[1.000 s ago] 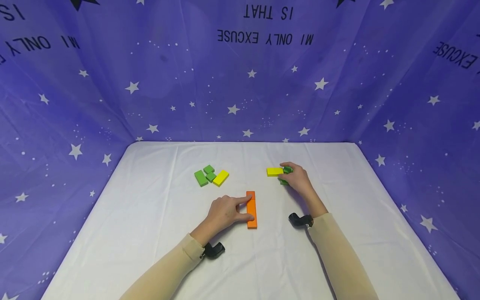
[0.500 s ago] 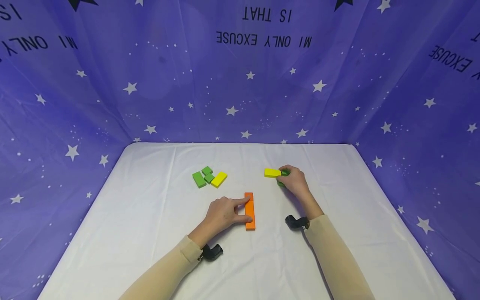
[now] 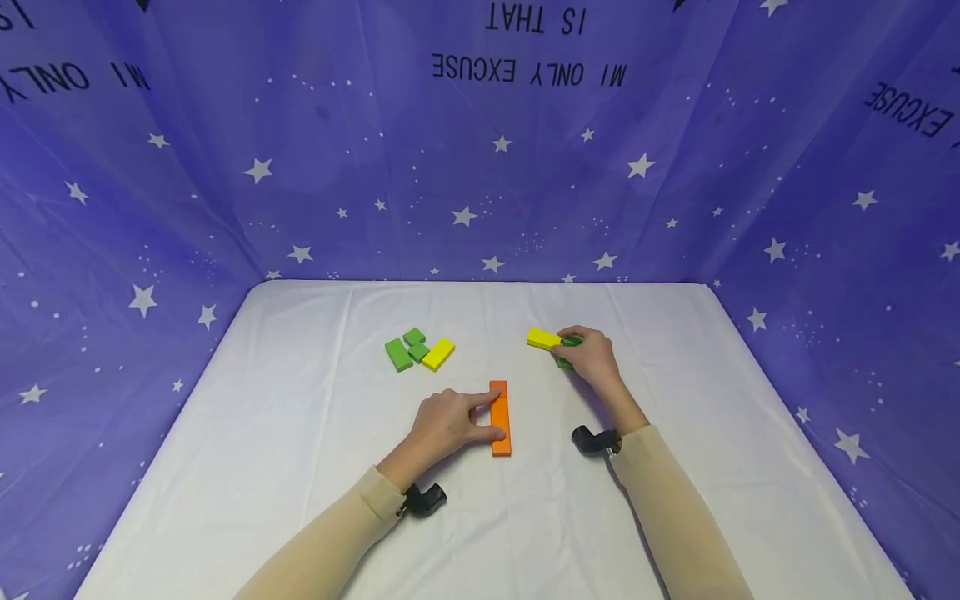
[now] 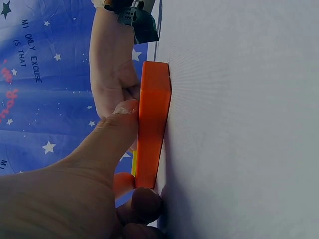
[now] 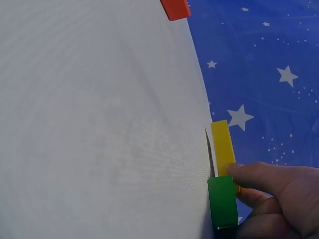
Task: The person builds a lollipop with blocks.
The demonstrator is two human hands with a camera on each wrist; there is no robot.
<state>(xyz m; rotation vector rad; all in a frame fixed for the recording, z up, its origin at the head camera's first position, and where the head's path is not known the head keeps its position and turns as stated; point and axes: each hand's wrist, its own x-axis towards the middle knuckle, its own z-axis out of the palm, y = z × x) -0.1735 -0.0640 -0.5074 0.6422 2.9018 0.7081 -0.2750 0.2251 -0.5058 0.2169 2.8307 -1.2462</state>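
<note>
In the head view my left hand (image 3: 450, 419) rests its thumb and index finger, spread apart, on two orange blocks (image 3: 501, 446) lined up end to end on the white table. The left wrist view shows the thumb on top of the orange blocks (image 4: 153, 119). Farther right, my right hand (image 3: 592, 357) pinches a yellow block (image 3: 542, 338) between thumb and fingers near its right end. Green blocks (image 3: 564, 363) lie under and beside these fingers, partly hidden. The right wrist view has a green block (image 5: 223, 201) in front of the yellow block (image 5: 223, 144).
To the left on the table (image 3: 300, 400) is a cluster: a larger green block (image 3: 399, 355), two small green blocks (image 3: 414, 337) and a second yellow block (image 3: 439, 354). Purple starry cloth (image 3: 465, 183) walls the back and sides. Black wrist cameras (image 3: 596, 440) jut out below both hands.
The yellow block in my right hand has turned slightly, its left end swinging away from me. My left hand stays on the orange blocks. The head view shifts a little.
</note>
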